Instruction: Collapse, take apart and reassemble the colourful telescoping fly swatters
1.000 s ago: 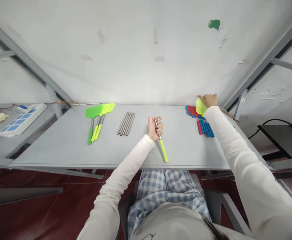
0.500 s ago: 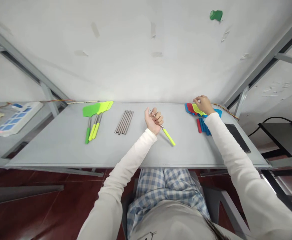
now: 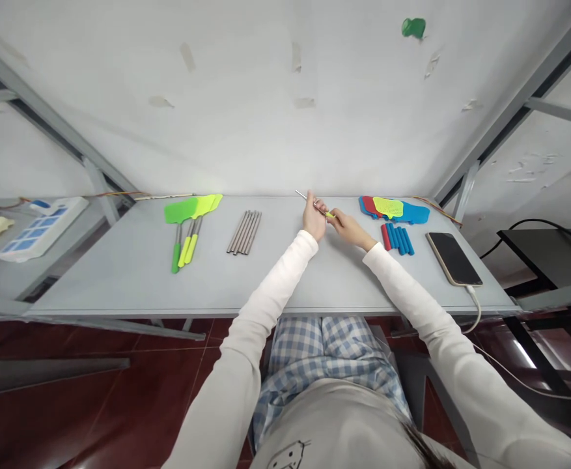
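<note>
Near the middle of the table, my left hand (image 3: 315, 218) is closed around a thin metal rod (image 3: 301, 194) whose tip points to the upper left. My right hand (image 3: 348, 228) grips the yellow handle (image 3: 331, 214) at the rod's other end, just right of my left hand; most of that handle is hidden by my fingers. Left of my hands lie several bare metal rods (image 3: 245, 232), side by side. To the right are swatter heads in blue (image 3: 416, 213), red (image 3: 368, 205) and yellow (image 3: 388, 208), stacked near the wall. Below them sit several short handles, one red (image 3: 387, 237), the others blue (image 3: 401, 240).
One green fly swatter (image 3: 180, 210) and two yellow ones (image 3: 206, 205) lie at the left of the table (image 3: 119, 286). A phone (image 3: 454, 258) with a white cable is at the right. A white power strip (image 3: 43, 229) rests on the surface further left.
My right hand has come from the swatter heads to the yellow handle. My left hand has shifted slightly right and up, still holding the rod. The camera view has shifted a little.
</note>
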